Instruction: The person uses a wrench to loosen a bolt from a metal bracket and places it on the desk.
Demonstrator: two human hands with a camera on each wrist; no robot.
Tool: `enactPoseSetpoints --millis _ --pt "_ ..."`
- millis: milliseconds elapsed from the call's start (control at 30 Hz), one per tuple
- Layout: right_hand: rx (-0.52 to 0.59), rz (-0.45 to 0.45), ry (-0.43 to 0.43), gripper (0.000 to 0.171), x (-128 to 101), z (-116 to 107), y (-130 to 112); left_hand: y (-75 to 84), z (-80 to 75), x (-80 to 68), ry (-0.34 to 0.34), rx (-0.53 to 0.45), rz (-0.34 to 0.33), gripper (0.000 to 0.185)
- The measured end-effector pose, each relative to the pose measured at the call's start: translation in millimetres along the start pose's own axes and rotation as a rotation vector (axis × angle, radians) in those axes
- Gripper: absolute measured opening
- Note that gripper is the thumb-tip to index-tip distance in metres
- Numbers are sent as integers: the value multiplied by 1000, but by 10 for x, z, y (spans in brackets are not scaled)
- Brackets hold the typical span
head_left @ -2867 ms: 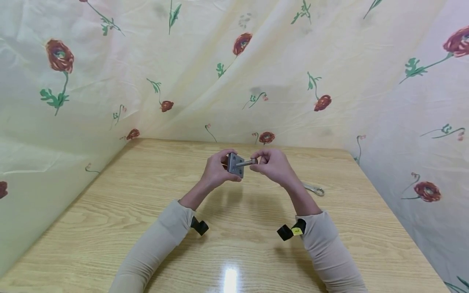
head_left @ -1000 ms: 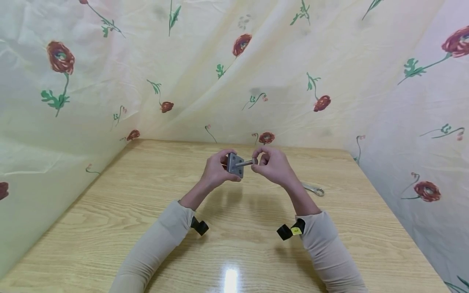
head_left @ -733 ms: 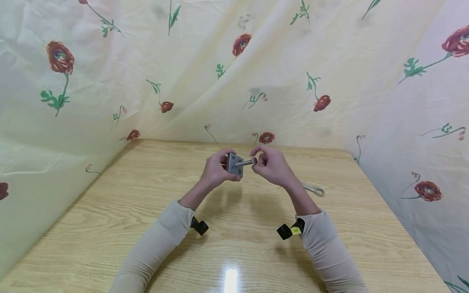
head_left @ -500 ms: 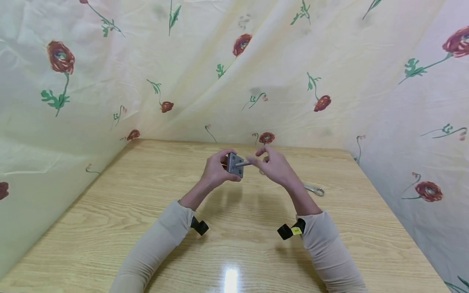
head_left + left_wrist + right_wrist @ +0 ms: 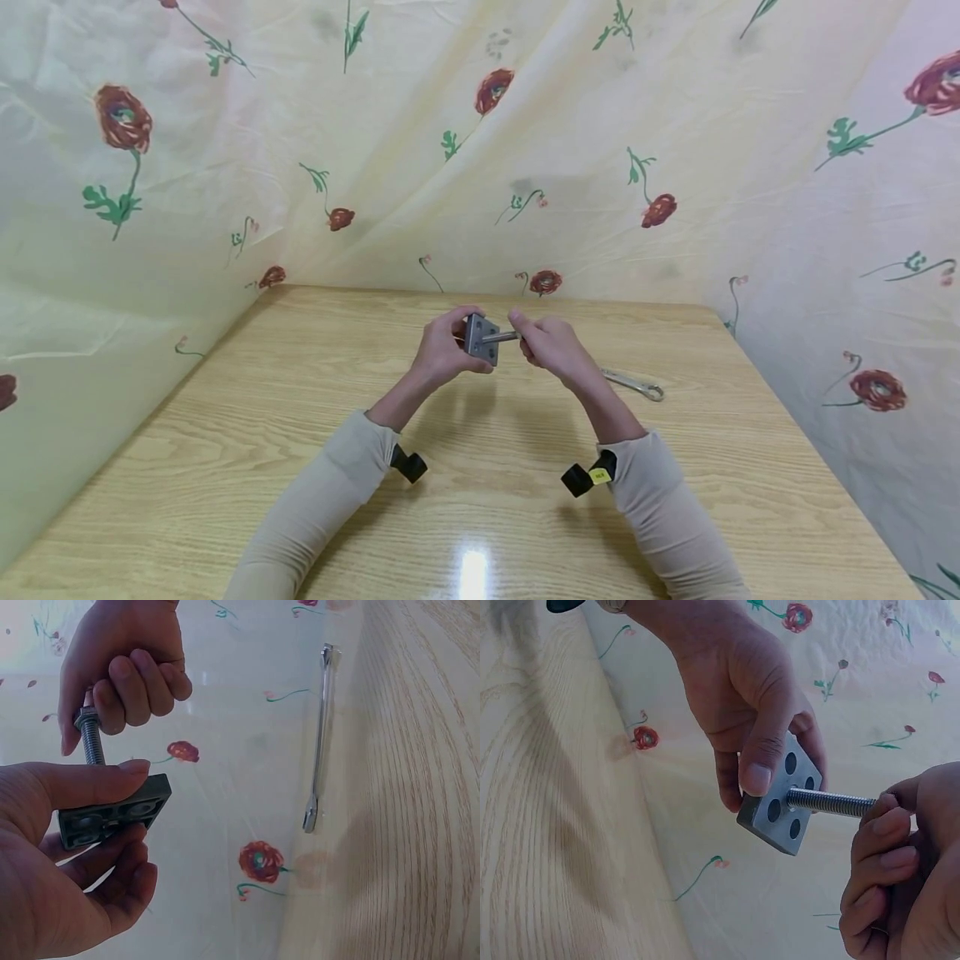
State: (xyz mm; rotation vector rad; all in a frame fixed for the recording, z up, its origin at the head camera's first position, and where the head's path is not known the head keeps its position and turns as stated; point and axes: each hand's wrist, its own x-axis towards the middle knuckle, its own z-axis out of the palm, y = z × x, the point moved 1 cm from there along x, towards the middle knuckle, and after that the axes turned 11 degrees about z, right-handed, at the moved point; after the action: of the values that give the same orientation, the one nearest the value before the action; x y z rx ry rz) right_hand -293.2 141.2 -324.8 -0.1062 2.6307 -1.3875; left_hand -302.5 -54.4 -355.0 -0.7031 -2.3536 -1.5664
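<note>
My left hand (image 5: 448,343) grips a grey square metal plate (image 5: 481,337) by its edges, thumb across the front face, above the middle of the wooden table (image 5: 225,433). The plate (image 5: 778,808) has several round holes. A threaded bolt (image 5: 829,802) sticks out of one hole towards the right. My right hand (image 5: 537,340) has its fingers curled round the bolt's outer end. In the left wrist view a nut (image 5: 85,718) sits on the bolt (image 5: 92,745) right under the right hand (image 5: 129,669), above the plate (image 5: 112,814).
A metal wrench (image 5: 634,384) lies flat on the table to the right of my right hand, also seen as a wrench (image 5: 319,735) in the left wrist view. Floral cloth (image 5: 480,150) walls the table at the back and on both sides.
My right hand let go of the bolt's end, spread its fingers half a second ago, and has closed round the bolt again in a turned grip. The left hand and plate stayed put.
</note>
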Motion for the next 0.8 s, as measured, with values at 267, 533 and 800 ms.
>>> enactPoseSetpoints --millis 267,533,800 --pt "-71 -63 55 45 -33 -47 -25 1 -8 -4 8 -1 11 74" --pt "-39 -160 75 24 -45 -91 -42 -7 -23 11 14 -8 5 73" --pt "73 -298 55 22 -44 -136 -25 13 -27 8 14 -11 -1 73"
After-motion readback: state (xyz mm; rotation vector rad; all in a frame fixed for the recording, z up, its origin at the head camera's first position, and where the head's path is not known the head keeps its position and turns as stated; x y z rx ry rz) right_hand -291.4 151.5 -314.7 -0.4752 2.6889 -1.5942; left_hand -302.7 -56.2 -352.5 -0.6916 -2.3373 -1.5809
